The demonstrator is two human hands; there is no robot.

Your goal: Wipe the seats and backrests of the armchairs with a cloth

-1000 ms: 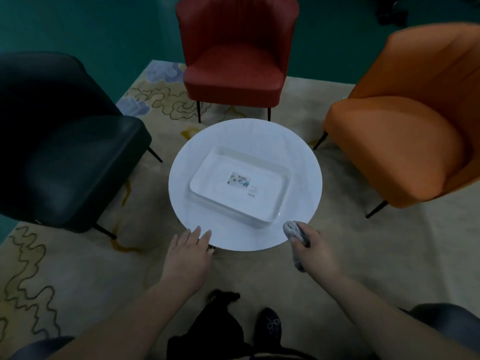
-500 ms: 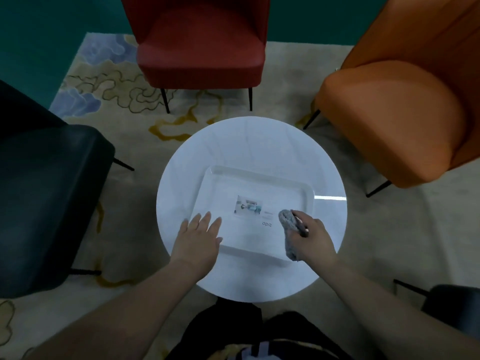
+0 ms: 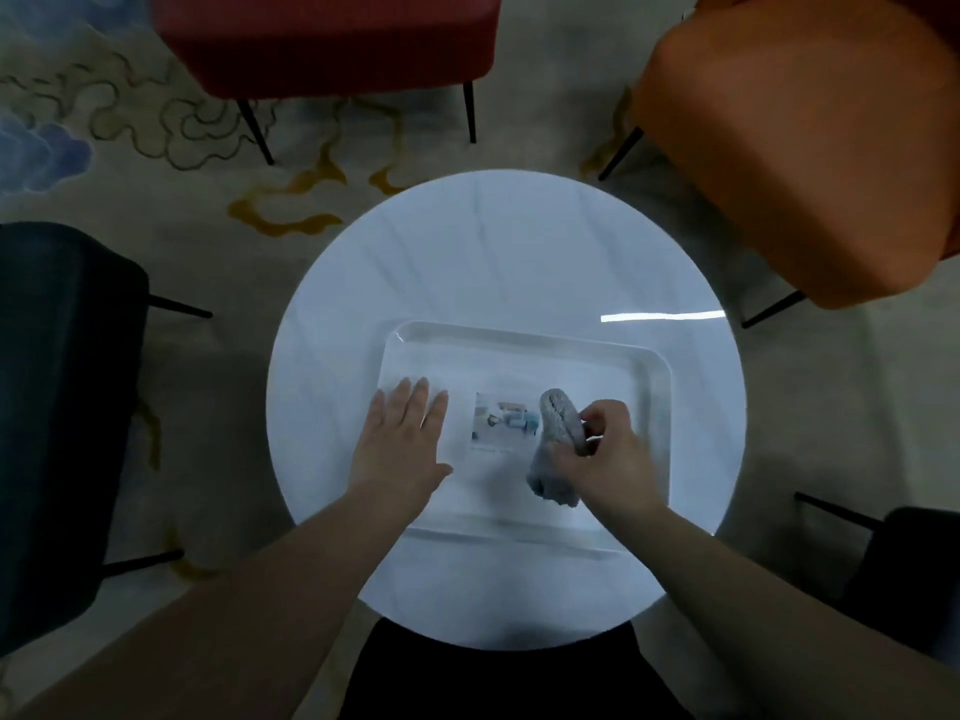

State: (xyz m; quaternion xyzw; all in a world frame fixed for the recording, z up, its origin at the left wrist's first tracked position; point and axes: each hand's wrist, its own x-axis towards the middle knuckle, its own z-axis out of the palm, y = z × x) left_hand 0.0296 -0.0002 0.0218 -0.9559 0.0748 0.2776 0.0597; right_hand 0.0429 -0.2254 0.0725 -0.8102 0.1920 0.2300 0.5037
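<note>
While the left hand (image 3: 402, 445) lies flat w/ fingers straight on the white tray (image 3: 655, 376) at the round bench's (image 3: 498, 252) centre, the right hand (image 3: 605, 459) has fingers curled round the grey cloth (image 3: 558, 428) over the tray's near-right corner.

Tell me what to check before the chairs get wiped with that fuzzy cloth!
1. Cloth in hand: ok, the right hand grips the grey cloth.
2. Left hand free: ok, flat and open over the white tray.
3. Cloth off the tray: cannot tell, it hangs low over it.
4. Chairs in sight: ok, red armchair, orange armchair, dark armchair.
5. Cloth touching a chair: not ok.
</note>
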